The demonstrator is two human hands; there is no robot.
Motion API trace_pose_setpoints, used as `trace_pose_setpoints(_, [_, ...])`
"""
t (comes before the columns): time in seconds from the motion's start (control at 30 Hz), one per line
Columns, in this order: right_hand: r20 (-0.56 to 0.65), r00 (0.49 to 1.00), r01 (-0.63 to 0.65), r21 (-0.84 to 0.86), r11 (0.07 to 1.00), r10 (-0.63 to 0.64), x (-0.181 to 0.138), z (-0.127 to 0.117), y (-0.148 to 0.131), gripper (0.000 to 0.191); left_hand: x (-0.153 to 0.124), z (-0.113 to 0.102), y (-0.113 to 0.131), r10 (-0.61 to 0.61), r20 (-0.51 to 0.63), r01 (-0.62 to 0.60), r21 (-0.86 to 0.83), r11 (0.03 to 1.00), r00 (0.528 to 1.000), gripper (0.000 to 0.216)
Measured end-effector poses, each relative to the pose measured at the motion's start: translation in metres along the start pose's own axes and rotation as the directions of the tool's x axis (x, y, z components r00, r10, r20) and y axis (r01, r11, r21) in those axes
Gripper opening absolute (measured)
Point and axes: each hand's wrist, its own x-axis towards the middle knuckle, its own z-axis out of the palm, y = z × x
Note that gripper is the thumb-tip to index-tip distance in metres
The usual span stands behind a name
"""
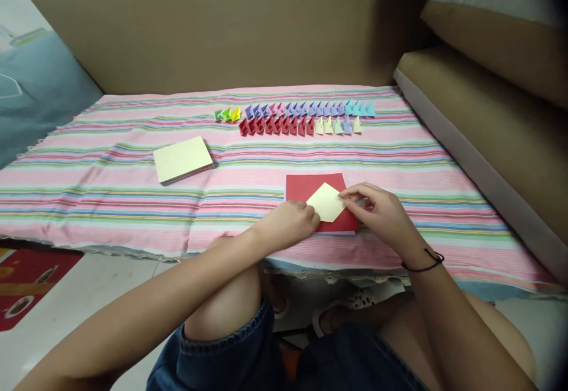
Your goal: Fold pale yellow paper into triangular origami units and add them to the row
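Note:
A pale yellow sheet of folded paper (327, 203) lies over a red sheet (306, 184), its outline many-sided with a point at the top. My left hand (293, 222) is closed at its left lower edge, the fingers curled on the paper. At the right corner my right hand (377, 204) pinches the paper between thumb and fingertips. White paper edges show beneath the red sheet.
Two rows of small folded paper figures, among them red ones (277, 126) and blue ones (326, 109), stand toward the back. A stack of pale yellow paper (184, 159) lies at left on the striped cloth (248, 172). Cushions (483, 113) rise at right.

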Motion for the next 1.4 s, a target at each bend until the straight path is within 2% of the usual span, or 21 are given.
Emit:
trace_pose_setpoints(0.07, [-0.026,0.996,0.081,-0.012,0.997,-0.081,0.001,-0.002,-0.002,0.015,0.000,-0.007,-0.001,-0.044,0.005,0.044,0.021,0.999,0.999,0.015])
trace_pose_setpoints(0.17, [-0.044,0.959,0.278,-0.043,0.960,-0.280,0.002,-0.002,-0.011,0.022,-0.003,-0.022,-0.004,-0.179,-0.113,0.181,0.003,0.983,0.977,0.016])
trace_pose_setpoints(0.23, [-0.044,0.934,0.353,-0.052,0.934,-0.356,0.002,-0.001,-0.019,0.019,-0.006,-0.032,-0.004,-0.238,-0.203,0.227,-0.077,0.971,0.950,0.020])
trace_pose_setpoints(0.3, [-0.063,0.925,0.372,-0.058,0.926,-0.375,0.000,0.002,-0.028,0.009,-0.009,-0.039,-0.001,-0.299,-0.251,0.244,-0.229,0.942,0.921,0.022])
trace_pose_setpoints(0.43, [-0.085,0.955,0.286,0.015,0.958,-0.284,-0.004,0.002,-0.041,0.013,-0.016,-0.049,0.005,-0.438,-0.208,0.269,-0.544,0.795,0.874,0.021])
trace_pose_setpoints(0.6, [-0.003,0.998,0.065,0.222,0.973,-0.066,-0.007,-0.011,-0.038,0.015,-0.040,-0.060,-0.007,-0.578,-0.094,0.354,-0.708,0.611,0.811,0.022])
trace_pose_setpoints(0.63, [0.008,1.000,0.023,0.250,0.968,-0.026,-0.007,-0.013,-0.036,0.016,-0.046,-0.061,-0.011,-0.608,-0.076,0.390,-0.703,0.595,0.790,0.021])
trace_pose_setpoints(0.73, [0.053,0.995,-0.094,0.298,0.950,0.082,-0.008,-0.015,-0.032,0.017,-0.056,-0.061,-0.017,-0.738,-0.105,0.492,-0.681,0.542,0.667,0.018])
trace_pose_setpoints(0.77, [0.075,0.993,-0.113,0.292,0.950,0.095,-0.008,-0.014,-0.031,0.017,-0.056,-0.060,-0.017,-0.746,-0.126,0.493,-0.677,0.547,0.654,0.019])
trace_pose_setpoints(0.8, [0.106,0.991,-0.112,0.272,0.956,0.086,-0.008,-0.012,-0.032,0.017,-0.054,-0.059,-0.014,-0.732,-0.146,0.477,-0.671,0.568,0.665,0.020])
trace_pose_setpoints(0.83, [0.135,0.989,-0.091,0.243,0.966,0.059,-0.008,-0.009,-0.033,0.017,-0.050,-0.057,-0.010,-0.696,-0.166,0.448,-0.656,0.607,0.699,0.021])
trace_pose_setpoints(0.9, [0.183,0.983,-0.013,0.184,0.983,-0.021,-0.007,-0.004,-0.037,0.016,-0.039,-0.054,-0.001,-0.596,-0.143,0.410,-0.598,0.688,0.790,0.026])
trace_pose_setpoints(0.93, [0.200,0.978,0.028,0.165,0.986,-0.061,-0.007,-0.002,-0.039,0.017,-0.033,-0.052,0.004,-0.557,-0.130,0.404,-0.557,0.725,0.820,0.027])
trace_pose_setpoints(1.03, [0.221,0.965,0.105,0.152,0.983,-0.138,-0.007,0.001,-0.043,0.018,-0.021,-0.046,0.011,-0.482,-0.068,0.368,-0.555,0.746,0.874,0.018])
trace_pose_setpoints(1.13, [0.228,0.965,0.092,0.167,0.982,-0.129,-0.006,-0.005,-0.039,0.018,-0.021,-0.042,0.008,-0.497,-0.013,0.365,-0.661,0.655,0.868,0.018])
trace_pose_setpoints(1.23, [0.119,0.993,-0.050,0.213,0.976,0.025,-0.005,-0.015,-0.029,0.016,-0.026,-0.037,0.001,-0.580,0.020,0.398,-0.747,0.533,0.815,0.017])
trace_pose_setpoints(1.33, [0.035,0.987,-0.161,0.333,0.929,0.158,-0.002,-0.018,-0.019,0.017,-0.025,-0.026,-0.004,-0.682,0.098,0.400,-0.866,0.301,0.725,0.019])
trace_pose_setpoints(1.4, [0.101,0.972,-0.235,0.444,0.865,0.213,0.001,-0.011,-0.012,0.026,-0.020,-0.017,-0.004,-0.703,0.196,0.384,-0.916,0.119,0.683,0.022])
